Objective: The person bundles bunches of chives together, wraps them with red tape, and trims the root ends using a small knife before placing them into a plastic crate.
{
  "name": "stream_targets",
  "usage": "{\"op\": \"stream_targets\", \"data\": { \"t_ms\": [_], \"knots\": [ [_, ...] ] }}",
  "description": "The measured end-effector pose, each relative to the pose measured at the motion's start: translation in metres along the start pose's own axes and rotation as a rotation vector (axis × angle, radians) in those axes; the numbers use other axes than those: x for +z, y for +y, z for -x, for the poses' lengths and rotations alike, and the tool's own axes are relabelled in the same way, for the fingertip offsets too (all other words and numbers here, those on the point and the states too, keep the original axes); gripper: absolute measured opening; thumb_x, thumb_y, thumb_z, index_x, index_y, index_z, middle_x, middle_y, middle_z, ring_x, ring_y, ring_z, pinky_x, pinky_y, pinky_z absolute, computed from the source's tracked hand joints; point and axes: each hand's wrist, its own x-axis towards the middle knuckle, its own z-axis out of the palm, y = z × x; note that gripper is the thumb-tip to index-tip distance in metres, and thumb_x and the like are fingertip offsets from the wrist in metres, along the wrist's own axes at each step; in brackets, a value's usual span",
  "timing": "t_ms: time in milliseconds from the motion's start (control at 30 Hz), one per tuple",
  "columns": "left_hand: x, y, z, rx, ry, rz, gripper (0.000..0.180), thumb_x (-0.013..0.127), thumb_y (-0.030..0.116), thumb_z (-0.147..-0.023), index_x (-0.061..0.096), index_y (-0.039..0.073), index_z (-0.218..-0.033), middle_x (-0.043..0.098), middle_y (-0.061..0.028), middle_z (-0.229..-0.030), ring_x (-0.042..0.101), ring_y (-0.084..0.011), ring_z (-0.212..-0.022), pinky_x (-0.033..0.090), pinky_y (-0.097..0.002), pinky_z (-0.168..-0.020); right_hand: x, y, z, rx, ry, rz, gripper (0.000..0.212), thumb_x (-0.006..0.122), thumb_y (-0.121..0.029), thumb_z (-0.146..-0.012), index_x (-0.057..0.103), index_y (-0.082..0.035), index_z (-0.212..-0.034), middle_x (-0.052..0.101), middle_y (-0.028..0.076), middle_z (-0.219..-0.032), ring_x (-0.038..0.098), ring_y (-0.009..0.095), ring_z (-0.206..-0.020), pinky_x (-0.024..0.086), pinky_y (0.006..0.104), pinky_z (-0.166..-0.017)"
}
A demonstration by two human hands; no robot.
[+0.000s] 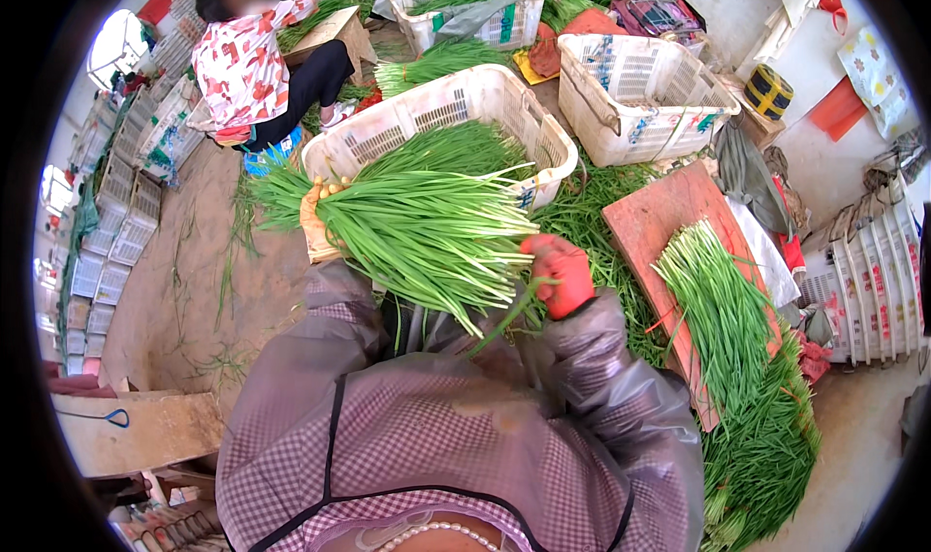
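Note:
A thick bunch of green chives [427, 227] lies across my left hand [315, 224], which wears a tan glove and is closed around it. The pale stalk ends point right, and the leaf tips fan out to the left. Right beside those pale ends is my right hand [562, 276], in a red glove with its fingers closed. A few loose chive leaves [512, 317] hang from its fingers. Behind the bunch stands a white plastic crate [417, 116] with more chives in it.
On my right, trimmed chives [708, 310] lie on a reddish board [645, 213], with a larger pile [761, 455] below. Another white crate [640, 135] stands at the far right. A person [247, 67] sits at the far left near a wooden stand [339, 43]. Stacked crates [116, 213] line the left wall.

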Motion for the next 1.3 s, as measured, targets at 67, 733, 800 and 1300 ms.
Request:
{"op": "stream_targets", "data": {
  "t_ms": [67, 733, 800, 1300],
  "knots": [
    [0.003, -0.003, 0.003, 0.051, 0.03, -0.001, 0.011, 0.057, 0.015, -0.089, 0.063, 0.007, -0.094, 0.064, -0.0043, -0.079, 0.062, -0.0198, -0.081, 0.049, -0.0415, -0.095, -0.008, -0.013, 0.008, 0.026, -0.108, -0.299, 0.027, 0.057, -0.024, -0.096, 0.064, 0.002, -0.092, 0.044, -0.003, -0.048, 0.035, 0.008, -0.035, 0.028, 0.0236, -0.037],
    [0.065, -0.026, 0.029, 0.048, 0.018, -0.047, 0.017, 0.057, 0.012, -0.091, 0.057, 0.008, -0.108, 0.062, -0.0007, -0.083, 0.062, -0.0242, -0.094, 0.047, -0.0503, -0.098, 0.029, -0.03, 0.027, 0.337, -0.339, 0.461, 0.014, 0.063, -0.015, -0.091, 0.071, -0.005, -0.09, 0.054, 0.0, -0.052, 0.047, 0.006, -0.042, 0.033, 0.0216, -0.04],
    [0.055, -0.022, 0.024, 0.05, 0.004, -0.034, 0.017, 0.057, 0.011, -0.091, 0.057, 0.008, -0.109, 0.063, -0.001, -0.083, 0.062, -0.0237, -0.093, 0.047, -0.0501, -0.098, 0.027, -0.03, 0.038, 0.324, -0.456, 0.643, 0.013, 0.063, -0.015, -0.088, 0.071, -0.005, -0.089, 0.054, -0.001, -0.053, 0.048, 0.006, -0.045, 0.037, 0.0235, -0.044],
    [0.049, -0.033, 0.014, -0.03, 0.048, 0.021, 0.012, 0.058, 0.01, -0.09, 0.06, 0.007, -0.101, 0.064, -0.0034, -0.076, 0.064, -0.0236, -0.082, 0.048, -0.0501, -0.098, 0.024, -0.003, 0.011, -0.751, -0.187, 1.06, 0.031, 0.063, -0.008, -0.081, 0.071, -0.018, -0.109, 0.066, 0.008, -0.068, 0.062, 0.019, -0.054, 0.046, 0.0323, -0.047]
  ]
}}
